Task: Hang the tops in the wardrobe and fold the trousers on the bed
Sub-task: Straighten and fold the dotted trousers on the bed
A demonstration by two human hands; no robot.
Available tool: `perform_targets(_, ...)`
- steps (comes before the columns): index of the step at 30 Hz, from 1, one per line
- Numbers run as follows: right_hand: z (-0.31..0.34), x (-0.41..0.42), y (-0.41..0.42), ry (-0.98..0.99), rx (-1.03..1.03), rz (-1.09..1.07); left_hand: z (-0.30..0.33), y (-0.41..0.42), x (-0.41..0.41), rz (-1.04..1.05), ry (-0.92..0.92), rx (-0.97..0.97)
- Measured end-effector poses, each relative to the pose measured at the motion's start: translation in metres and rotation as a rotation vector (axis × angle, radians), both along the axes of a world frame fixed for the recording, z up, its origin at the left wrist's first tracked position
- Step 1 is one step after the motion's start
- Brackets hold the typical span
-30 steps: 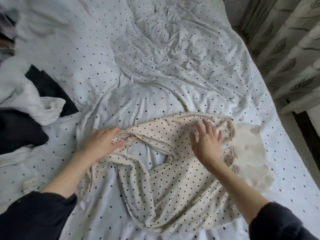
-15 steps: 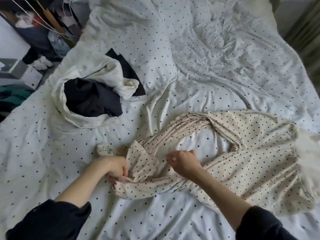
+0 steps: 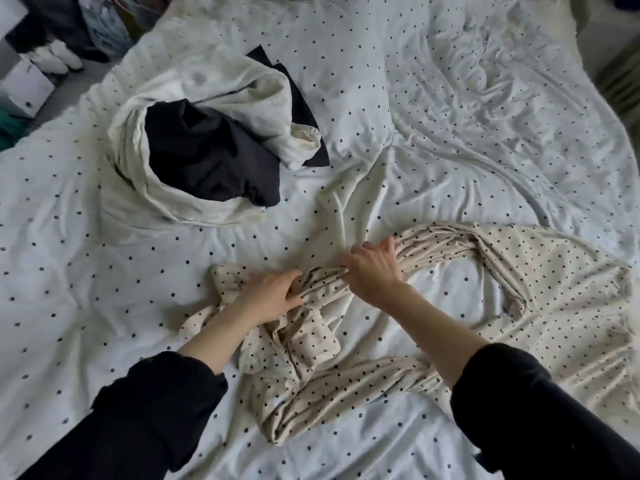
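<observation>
Trousers (image 3: 408, 341), cream with dark dots, are the thing in hand in the head view, the only view there is: they lie spread in a loose loop over the near right part of the bed (image 3: 450, 116), one bunched leg running from the right side across to the middle, where both hands meet on it. The left hand (image 3: 273, 297) has its fingers curled round a gathered fold near the leg's end, and the right hand (image 3: 374, 271), just beside it, grips the same roped-up stretch with fingers closed over the cloth. Toward the far left of the bed sits a heap of other clothes, a white garment (image 3: 194, 98) wrapped round a black garment (image 3: 211, 157); whether those are tops or trousers I cannot tell. The wardrobe is not in view. By my reading the step is the folding of the trousers, at its start: the cloth is twisted and crumpled, not yet flat. The next move would call for pulling the bunched leg straight, smoothing it against the bed, and laying one leg squarely over the other before any fold; thin limp fabric like this will likely slide and wrinkle unless both hands keep it taut.
</observation>
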State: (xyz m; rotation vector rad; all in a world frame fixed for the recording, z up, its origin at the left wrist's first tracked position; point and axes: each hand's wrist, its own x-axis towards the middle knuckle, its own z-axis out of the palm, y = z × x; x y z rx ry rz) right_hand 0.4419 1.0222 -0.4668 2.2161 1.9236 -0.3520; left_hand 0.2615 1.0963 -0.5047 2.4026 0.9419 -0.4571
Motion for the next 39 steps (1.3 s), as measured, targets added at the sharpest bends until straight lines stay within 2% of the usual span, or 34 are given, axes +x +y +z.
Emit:
perform_targets(3, 0.003, 0.001, -0.004, 0.056, 0.104, 0.018, -0.006, -0.004, -0.004, 0.053, -0.077, -0.009)
perform_targets(8, 0.037, 0.015, 0.011, 0.124, 0.289, -0.093, 0.029, 0.041, -0.015, 0.274, -0.393, 0.034)
perform_targets(10, 0.062, 0.021, 0.024, 0.151, 0.450, -0.199, 0.048, 0.058, -0.009, 0.240, -0.390, -0.035)
perform_targets(13, 0.096, 0.029, 0.034, 0.260, 0.623, -0.326, 0.059, 0.050, 0.007, 0.230, -0.322, -0.277)
perform_targets(15, 0.105, 0.029, 0.032, 0.343, 0.603, -0.320, 0.058, 0.035, 0.022, 0.284, -0.387, -0.322)
perform_targets(18, 0.107, 0.028, 0.018, 0.411, 0.540, -0.305, 0.052, 0.028, 0.048, 0.315, -0.472, -0.168)
perform_targets(21, 0.099, 0.033, 0.001, 0.452, 0.471, -0.284, 0.044, 0.040, 0.067, 0.268, -0.346, -0.114)
perform_targets(23, 0.088, 0.038, -0.011, 0.432, 0.297, -0.216, 0.043, 0.048, 0.062, 0.193, -0.250, -0.148)
perform_targets(25, 0.073, 0.049, -0.021, 0.355, 0.191, -0.199, 0.047, 0.057, 0.043, 0.093, -0.278, -0.096)
perform_targets(28, 0.058, 0.082, -0.031, 0.177, 0.208, -0.330, 0.057, 0.074, 0.019, -0.006, -0.282, 0.186)
perform_targets(30, 0.049, 0.104, -0.030, 0.079, 0.112, -0.409, 0.067, 0.084, 0.009, 0.065, -0.287, 0.377)
perform_targets(33, 0.040, 0.123, -0.024, 0.136, 0.041, -0.504, 0.079, 0.084, 0.005, 0.093, -0.299, 0.546)
perform_targets(35, 0.036, 0.130, -0.018, 0.151, 0.065, -0.502, 0.080, 0.077, 0.006, 0.005, -0.134, 0.565)
perform_targets(37, 0.033, 0.137, -0.014, 0.080, 0.021, -0.434, 0.074, 0.070, 0.009, -0.048, 0.181, 0.440)
perform_targets(39, 0.031, 0.145, -0.011, 0.047, -0.034, -0.355, 0.070, 0.068, 0.015, -0.051, 0.351, 0.285)
